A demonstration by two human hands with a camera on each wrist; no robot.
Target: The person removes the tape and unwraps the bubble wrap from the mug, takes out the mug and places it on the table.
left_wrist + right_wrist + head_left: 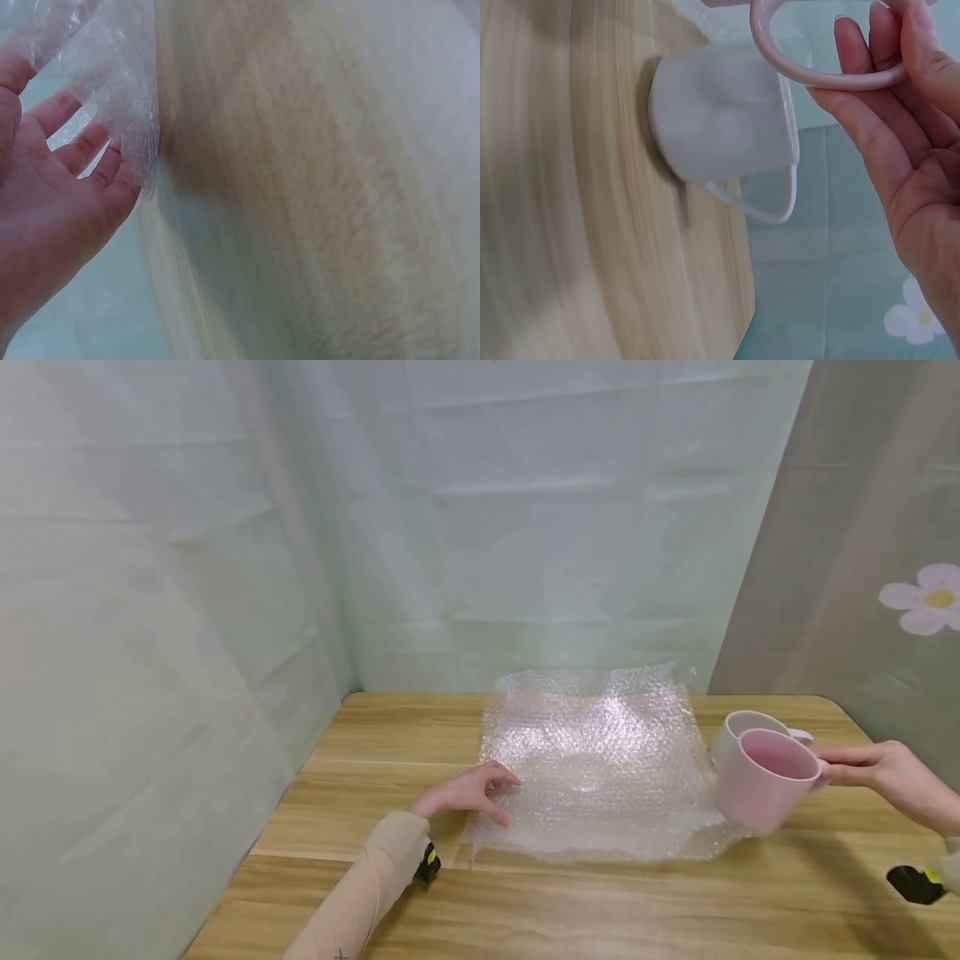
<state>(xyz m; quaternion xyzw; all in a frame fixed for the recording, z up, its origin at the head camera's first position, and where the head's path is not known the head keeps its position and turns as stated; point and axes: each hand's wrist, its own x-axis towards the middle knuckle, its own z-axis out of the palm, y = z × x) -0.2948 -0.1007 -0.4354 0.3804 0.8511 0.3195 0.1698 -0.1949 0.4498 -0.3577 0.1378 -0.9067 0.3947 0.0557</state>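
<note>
A sheet of bubble wrap (592, 768) lies spread over the table. My left hand (474, 790) is at its left edge, fingers loosely bent, and in the left wrist view the film (124, 82) overlaps the fingertips. With thumb and fingers my right hand (892, 777) pinches the handle (832, 79) of a pink mug (765, 789), held close over the wrap's right edge. Behind the pink mug a white mug (731, 739) stands upright on the table, partly hidden in the head view; the right wrist view shows the white mug (724, 112) and its handle.
The wooden table (555, 910) has a pale curtain (525, 527) behind it and along its left side. To the right hangs a darker cloth (840, 568) with a white flower (930, 599) on it. Each wrist carries a small black device.
</note>
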